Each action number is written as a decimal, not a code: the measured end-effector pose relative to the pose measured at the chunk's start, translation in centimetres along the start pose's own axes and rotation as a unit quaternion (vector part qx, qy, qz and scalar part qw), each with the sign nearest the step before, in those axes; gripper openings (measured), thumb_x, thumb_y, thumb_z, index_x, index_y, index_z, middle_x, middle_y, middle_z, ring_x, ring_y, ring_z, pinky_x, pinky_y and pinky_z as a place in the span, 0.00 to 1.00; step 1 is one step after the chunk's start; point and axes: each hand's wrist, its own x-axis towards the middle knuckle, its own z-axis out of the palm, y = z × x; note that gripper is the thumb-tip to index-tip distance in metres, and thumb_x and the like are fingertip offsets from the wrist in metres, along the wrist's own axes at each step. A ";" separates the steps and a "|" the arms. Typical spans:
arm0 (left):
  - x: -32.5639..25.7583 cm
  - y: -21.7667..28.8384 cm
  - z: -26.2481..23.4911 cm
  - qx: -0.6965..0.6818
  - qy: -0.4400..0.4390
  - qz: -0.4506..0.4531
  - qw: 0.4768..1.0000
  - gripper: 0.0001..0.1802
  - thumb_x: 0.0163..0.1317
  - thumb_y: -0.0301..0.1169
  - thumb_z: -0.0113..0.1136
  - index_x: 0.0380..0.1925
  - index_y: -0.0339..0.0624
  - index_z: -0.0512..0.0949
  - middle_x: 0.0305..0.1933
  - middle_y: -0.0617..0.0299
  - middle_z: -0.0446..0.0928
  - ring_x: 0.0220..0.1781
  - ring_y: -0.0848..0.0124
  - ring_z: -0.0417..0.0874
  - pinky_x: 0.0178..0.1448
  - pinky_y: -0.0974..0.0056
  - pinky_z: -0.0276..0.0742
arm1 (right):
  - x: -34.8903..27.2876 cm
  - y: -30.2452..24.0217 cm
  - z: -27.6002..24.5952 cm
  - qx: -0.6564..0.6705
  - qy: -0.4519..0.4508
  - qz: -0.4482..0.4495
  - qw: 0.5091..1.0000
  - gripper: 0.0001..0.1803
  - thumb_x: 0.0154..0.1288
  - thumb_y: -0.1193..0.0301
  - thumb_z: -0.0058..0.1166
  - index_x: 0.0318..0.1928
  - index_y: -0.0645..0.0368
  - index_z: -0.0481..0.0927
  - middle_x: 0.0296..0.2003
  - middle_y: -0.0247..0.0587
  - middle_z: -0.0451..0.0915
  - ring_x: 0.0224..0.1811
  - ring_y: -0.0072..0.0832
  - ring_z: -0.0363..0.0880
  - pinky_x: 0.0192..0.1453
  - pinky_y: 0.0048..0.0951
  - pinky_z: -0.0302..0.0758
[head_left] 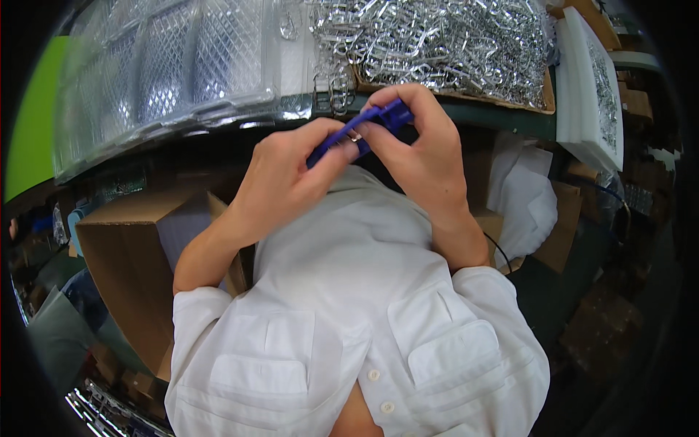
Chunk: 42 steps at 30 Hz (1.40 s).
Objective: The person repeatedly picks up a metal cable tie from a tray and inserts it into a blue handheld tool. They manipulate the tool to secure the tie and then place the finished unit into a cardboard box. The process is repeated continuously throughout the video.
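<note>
Between my two hands, in front of my chest, is a dark blue plastic piece (396, 114), long and narrow, tilted up to the right. My left hand (280, 171) grips its lower left end with thumb and fingers. At the upper right end, my right hand (429, 153) pinches it, fingers curled over the far side. A small shiny metal bit (354, 135) shows between the thumbs, against the blue piece; its exact shape is hidden. Just beyond the hands, a few loose bent metal clips (337, 91) lie at the table edge.
A shallow cardboard box (547, 93) heaped with shiny metal clips stands beyond my right hand. Clear plastic trays (273, 98) are stacked at the far left. White foam sheets (575, 80) stand at the right. Open cardboard boxes (116, 211) flank me below, one with white wrapping (520, 197).
</note>
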 end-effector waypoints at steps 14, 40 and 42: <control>-3.5 0.6 -2.4 0.174 0.174 0.291 0.924 0.36 0.46 0.27 0.86 0.59 0.37 0.82 0.50 0.53 0.84 0.44 0.59 0.87 0.42 0.61 0.86 | 0.1 -0.7 -4.6 0.097 -0.186 -0.136 0.968 0.34 0.54 0.81 0.75 0.64 0.66 0.80 0.59 0.54 0.85 0.62 0.43 0.85 0.65 0.37 0.81; -2.1 -0.4 -7.9 0.143 0.134 0.332 0.923 0.29 0.52 0.28 0.82 0.56 0.39 0.83 0.52 0.49 0.82 0.44 0.56 0.87 0.43 0.59 0.86 | 7.1 -5.5 -3.5 0.073 -0.274 0.004 0.959 0.28 0.58 0.78 0.77 0.59 0.66 0.83 0.53 0.46 0.87 0.56 0.34 0.87 0.62 0.33 0.82; -1.8 -0.5 -8.5 0.118 0.145 0.336 0.923 0.32 0.52 0.27 0.83 0.58 0.37 0.81 0.53 0.47 0.83 0.47 0.54 0.88 0.46 0.57 0.87 | 8.5 -6.2 -3.5 0.070 -0.286 -0.016 0.955 0.27 0.59 0.79 0.76 0.59 0.65 0.83 0.53 0.46 0.88 0.56 0.34 0.87 0.63 0.33 0.82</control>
